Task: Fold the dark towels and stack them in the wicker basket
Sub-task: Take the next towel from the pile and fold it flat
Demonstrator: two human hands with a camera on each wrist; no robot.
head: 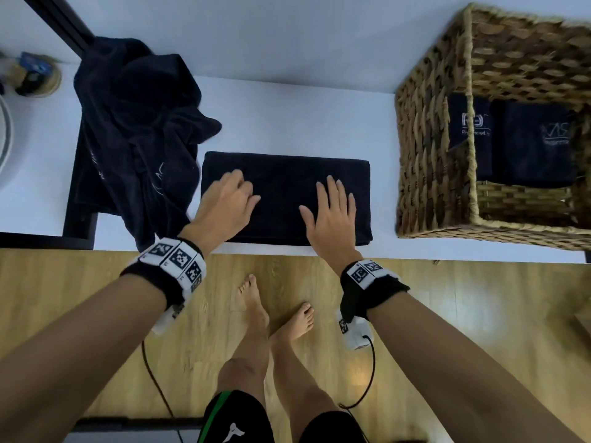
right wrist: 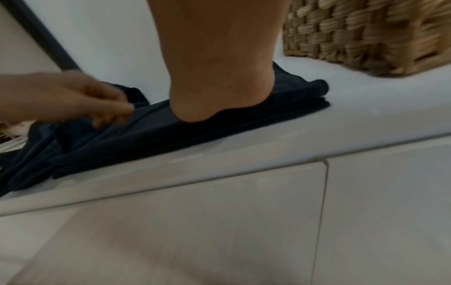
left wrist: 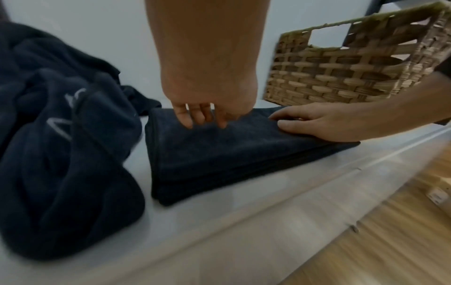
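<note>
A dark towel [head: 284, 174], folded into a long rectangle, lies on the white counter [head: 287, 116] near its front edge. My right hand [head: 332, 206] lies flat on the towel's right half with straight fingers, and its heel [right wrist: 219, 92] presses down. My left hand [head: 233, 196] is over the left half, its fingers [left wrist: 195, 117] hanging loosely curled with the tips touching the cloth and holding nothing. A heap of unfolded dark towels [head: 137, 123] sits to the left. The wicker basket [head: 431, 161] stands to the right, with folded dark towels [head: 531, 145] inside it.
A small woven mat with bottles [head: 35, 75] and the rim of a round white object [head: 4, 135] sit at the far left. A black post [head: 60, 24] rises behind the heap. Below the counter edge are the wooden floor [head: 447, 314] and my bare feet [head: 256, 302].
</note>
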